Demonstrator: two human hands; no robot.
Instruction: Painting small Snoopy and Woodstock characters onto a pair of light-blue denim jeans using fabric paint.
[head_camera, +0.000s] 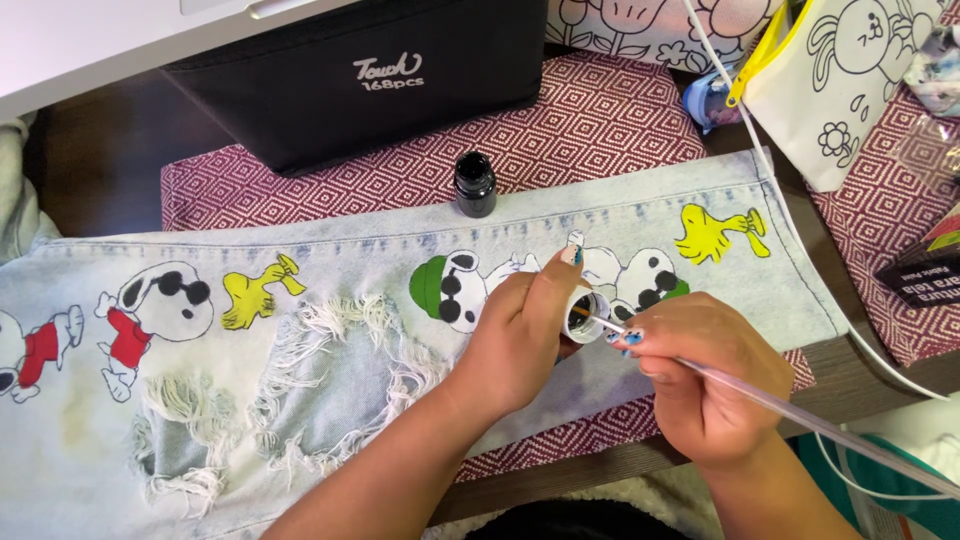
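Note:
A pale, ripped denim trouser leg lies flat on the table, painted with white cartoon dogs and yellow birds. My left hand holds a small white round cap or paint pot just above the denim. My right hand grips a thin clear-handled paintbrush, its tip dipped into that small pot. A black paint bottle stands open at the denim's far edge, beyond both hands.
A large black marker case sits at the back. Under the denim lies a red and white patterned mat. White fabric pouches with line drawings lie at the far right, and a white cable runs across the right side.

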